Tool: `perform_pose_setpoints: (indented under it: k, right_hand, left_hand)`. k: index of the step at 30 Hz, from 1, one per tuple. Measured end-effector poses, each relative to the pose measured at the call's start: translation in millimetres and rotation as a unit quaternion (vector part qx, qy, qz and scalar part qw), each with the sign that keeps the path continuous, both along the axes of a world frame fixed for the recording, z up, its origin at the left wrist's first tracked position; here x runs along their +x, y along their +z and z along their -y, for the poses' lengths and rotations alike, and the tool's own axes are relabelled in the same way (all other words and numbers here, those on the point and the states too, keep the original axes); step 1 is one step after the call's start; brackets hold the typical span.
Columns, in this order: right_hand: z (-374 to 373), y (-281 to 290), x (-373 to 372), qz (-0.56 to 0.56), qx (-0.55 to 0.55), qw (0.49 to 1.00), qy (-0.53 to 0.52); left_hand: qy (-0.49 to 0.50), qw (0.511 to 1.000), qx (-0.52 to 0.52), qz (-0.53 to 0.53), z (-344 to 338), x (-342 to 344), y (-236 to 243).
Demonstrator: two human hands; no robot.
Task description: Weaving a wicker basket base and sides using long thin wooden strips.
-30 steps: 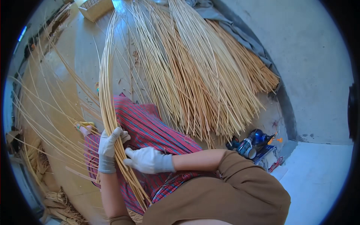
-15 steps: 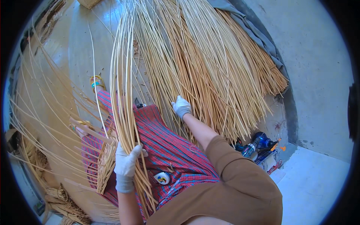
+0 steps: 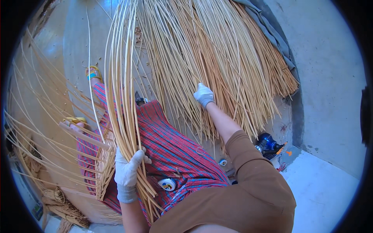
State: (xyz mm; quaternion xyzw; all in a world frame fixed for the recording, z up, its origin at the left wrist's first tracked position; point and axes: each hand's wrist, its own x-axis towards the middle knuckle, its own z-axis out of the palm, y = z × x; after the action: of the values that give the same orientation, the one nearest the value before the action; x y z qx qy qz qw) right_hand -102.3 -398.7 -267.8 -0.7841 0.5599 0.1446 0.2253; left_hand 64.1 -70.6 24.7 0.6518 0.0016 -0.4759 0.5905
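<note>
Left of the cane pile [image 3: 237,73] my left hand [image 3: 126,173] grips a bundle [image 3: 125,136]; over the pile my right hand [image 3: 204,95] seems to be picking, grip unreadable from here; drawing canes calls for a pinch

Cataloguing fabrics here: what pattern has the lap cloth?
The lap cloth is reddish with blue stripes; head view.

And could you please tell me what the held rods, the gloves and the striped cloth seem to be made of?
Rods: probably willow or rattan, smooth with slight sheen; pale, slender, gently bowed.
Gloves: likely knitted fabric, matte white, hugging the fingers, with grey cuffs; any coating is unclear.
Striped cloth: woven textile, perhaps cotton, matte, lying in soft folds.
</note>
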Motion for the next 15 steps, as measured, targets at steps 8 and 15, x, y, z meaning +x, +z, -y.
perform_pose_setpoints:
  k: [8, 15]
  right_hand:
    - [-35, -14, 0, -0.08, -0.122, 0.968, 0.203]
    - [-38, -32, 1, -0.068, -0.098, 0.981, 0.154]
  left_hand:
    - [-0.001, 1.0, 0.007, -0.003, -6, 1, -6]
    - [0.002, 1.0, 0.017, -0.015, -3, 2, -3]
